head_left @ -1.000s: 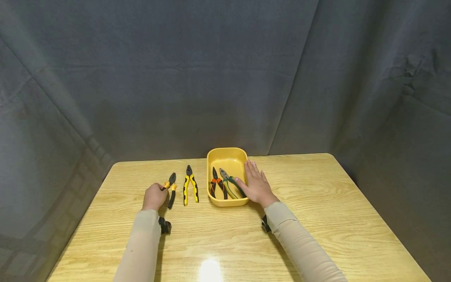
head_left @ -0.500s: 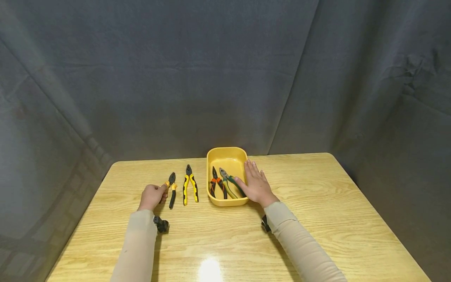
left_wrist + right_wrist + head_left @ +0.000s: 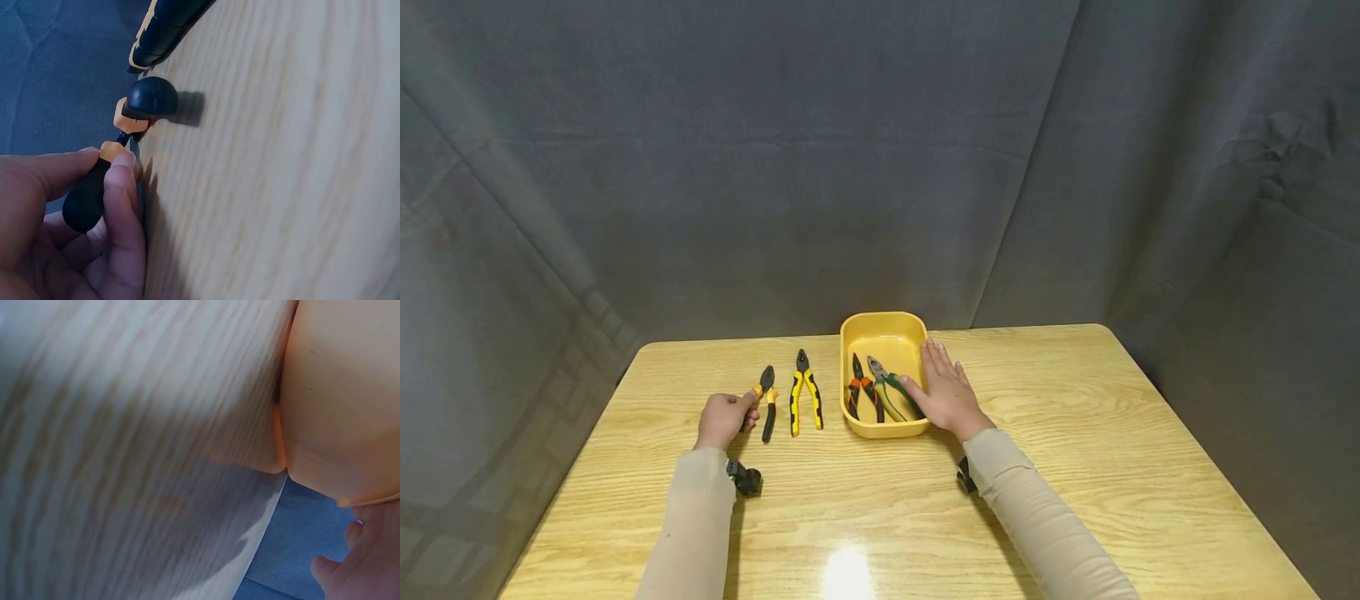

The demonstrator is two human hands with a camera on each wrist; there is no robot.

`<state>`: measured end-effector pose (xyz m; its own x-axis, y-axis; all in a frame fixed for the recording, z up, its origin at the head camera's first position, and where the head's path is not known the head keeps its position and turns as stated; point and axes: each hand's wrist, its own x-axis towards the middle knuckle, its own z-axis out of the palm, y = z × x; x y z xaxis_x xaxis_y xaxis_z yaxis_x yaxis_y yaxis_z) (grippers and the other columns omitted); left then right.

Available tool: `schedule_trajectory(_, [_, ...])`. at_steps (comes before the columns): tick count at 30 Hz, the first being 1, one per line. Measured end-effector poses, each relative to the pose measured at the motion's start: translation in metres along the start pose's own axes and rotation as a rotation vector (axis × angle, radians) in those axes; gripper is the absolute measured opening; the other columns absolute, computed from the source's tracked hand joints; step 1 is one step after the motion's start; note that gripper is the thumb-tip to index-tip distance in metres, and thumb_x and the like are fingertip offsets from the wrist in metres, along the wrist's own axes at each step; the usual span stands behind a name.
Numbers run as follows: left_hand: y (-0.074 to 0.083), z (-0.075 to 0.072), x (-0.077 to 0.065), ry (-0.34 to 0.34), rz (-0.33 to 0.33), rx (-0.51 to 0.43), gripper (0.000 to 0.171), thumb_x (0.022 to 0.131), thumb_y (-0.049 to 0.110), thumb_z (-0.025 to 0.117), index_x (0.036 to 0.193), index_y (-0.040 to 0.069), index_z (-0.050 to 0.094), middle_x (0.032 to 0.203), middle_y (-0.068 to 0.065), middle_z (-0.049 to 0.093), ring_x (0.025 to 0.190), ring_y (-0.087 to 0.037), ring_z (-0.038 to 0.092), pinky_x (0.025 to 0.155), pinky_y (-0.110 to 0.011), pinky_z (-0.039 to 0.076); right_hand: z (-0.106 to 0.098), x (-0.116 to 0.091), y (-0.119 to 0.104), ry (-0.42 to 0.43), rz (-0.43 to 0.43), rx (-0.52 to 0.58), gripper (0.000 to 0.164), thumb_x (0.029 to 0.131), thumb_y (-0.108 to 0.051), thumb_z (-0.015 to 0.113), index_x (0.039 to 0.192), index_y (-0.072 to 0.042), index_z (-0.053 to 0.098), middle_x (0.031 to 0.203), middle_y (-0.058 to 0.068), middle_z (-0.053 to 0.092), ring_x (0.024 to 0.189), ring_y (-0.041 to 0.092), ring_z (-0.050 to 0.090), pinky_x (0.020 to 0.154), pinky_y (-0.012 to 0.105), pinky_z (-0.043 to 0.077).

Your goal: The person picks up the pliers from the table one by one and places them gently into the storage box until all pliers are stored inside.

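Note:
My left hand pinches one handle of a pair of pliers with black and orange-yellow grips. In the left wrist view, thumb and fingers close round the black handle, low beside the table. To its right lies a second pair of pliers, yellow and black, with handles spread. My right hand rests with straight fingers on the right rim of a yellow bin. Inside the bin lie orange-and-black pliers and green-and-yellow pliers.
The wooden table has its far edge right behind the bin. A grey curtain hangs behind the table and along both sides. Black cameras sit on both wrists.
My left hand has shifted slightly left and its fingers now show at the handle. The pliers it holds have turned a little. My right hand and the bin stay put.

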<state>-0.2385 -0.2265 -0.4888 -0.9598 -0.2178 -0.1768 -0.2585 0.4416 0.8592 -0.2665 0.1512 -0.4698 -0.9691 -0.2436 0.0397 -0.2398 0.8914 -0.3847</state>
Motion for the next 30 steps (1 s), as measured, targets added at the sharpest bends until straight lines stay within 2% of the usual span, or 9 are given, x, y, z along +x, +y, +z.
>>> schedule_trajectory(8, [-0.0012,-0.0005,-0.0026,0.014,-0.001,-0.046,0.043,0.107,0.027,0.053,0.103,-0.012,0.071,0.068,0.001,0.068,0.058,-0.007,0.061,0.06,-0.021,0.049,0.0009,0.0002,-0.0013,0.002,0.001,0.011,0.089,0.103,-0.069,0.023,0.163,-0.005,0.006,0.17,0.01,0.001,0.156,0.027,-0.002,0.124,0.055,0.007])
schedule_trajectory(17, [-0.0042,0.0012,-0.0026,0.046,-0.022,-0.184,0.04,0.107,0.023,0.055,0.105,-0.015,0.07,0.069,0.001,0.069,0.06,-0.006,0.062,0.056,-0.018,0.05,0.0007,-0.0004,-0.0003,0.005,-0.003,0.005,0.09,0.102,-0.069,0.023,0.163,-0.005,0.007,0.17,0.01,0.003,0.156,0.027,-0.001,0.124,0.055,0.009])
schedule_trajectory(24, [-0.0022,0.002,-0.0058,0.035,-0.034,-0.3,0.041,0.107,0.019,0.054,0.113,-0.02,0.064,0.072,-0.001,0.068,0.06,-0.005,0.062,0.056,-0.017,0.051,0.0008,-0.002,0.0014,0.011,-0.001,0.009,0.09,0.102,-0.07,0.021,0.163,-0.005,0.007,0.17,0.011,0.004,0.157,0.027,0.0,0.124,0.055,0.008])
schedule_trajectory(30, [-0.0033,0.0033,-0.0056,0.033,-0.047,-0.385,0.043,0.107,0.021,0.054,0.115,-0.021,0.063,0.074,-0.001,0.068,0.06,-0.004,0.061,0.056,-0.017,0.051,-0.0008,-0.0039,0.0024,0.004,0.0,0.012,0.089,0.102,-0.07,0.02,0.163,-0.006,0.005,0.17,0.01,0.002,0.156,0.026,-0.002,0.124,0.055,0.006])
